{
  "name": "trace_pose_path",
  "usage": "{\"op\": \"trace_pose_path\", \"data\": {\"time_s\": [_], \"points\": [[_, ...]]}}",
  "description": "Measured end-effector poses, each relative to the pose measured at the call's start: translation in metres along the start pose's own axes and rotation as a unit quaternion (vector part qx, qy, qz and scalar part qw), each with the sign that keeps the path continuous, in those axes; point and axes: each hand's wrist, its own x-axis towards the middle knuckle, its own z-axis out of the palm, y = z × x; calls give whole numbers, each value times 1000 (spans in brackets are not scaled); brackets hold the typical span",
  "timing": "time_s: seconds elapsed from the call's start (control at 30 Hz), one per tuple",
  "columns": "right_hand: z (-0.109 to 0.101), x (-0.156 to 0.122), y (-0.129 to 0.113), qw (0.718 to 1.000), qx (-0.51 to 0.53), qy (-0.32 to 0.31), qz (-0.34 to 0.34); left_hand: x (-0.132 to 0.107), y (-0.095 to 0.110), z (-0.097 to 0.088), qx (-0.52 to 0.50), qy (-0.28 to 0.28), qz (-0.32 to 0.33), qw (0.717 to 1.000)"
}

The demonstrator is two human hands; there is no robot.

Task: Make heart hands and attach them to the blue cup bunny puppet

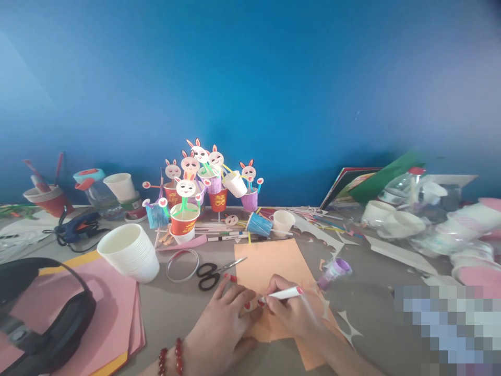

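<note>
My left hand [225, 326] lies on an orange sheet of paper [270, 263], fingers spread and pressing it down. A red bead bracelet [172, 357] circles that wrist. My right hand [295, 313] is closed around a white pen [285, 294], its tip touching the paper next to my left fingers. Black-handled scissors [213, 274] lie just beyond my left hand. A purple glue stick [334, 271] lies on its side to the right of the sheet.
A stack of white cups [129, 253], a tape ring [182, 265], pink paper [105, 308] and black headphones [43, 313] are at left. Bunny cup figures [195, 188] stand at the back. Cups, a bottle and paper scraps crowd the right side.
</note>
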Motion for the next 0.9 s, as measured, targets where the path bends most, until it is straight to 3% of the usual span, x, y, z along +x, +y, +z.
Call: {"op": "trace_pose_path", "data": {"time_s": [0.7,0.9], "points": [[0,2,-4,1000,-3,12,2,0,0,-1,3,-1,-4,1000],[-3,1,-12,998,8,58,10,-1,-2,-1,-3,-5,0,1000]]}}
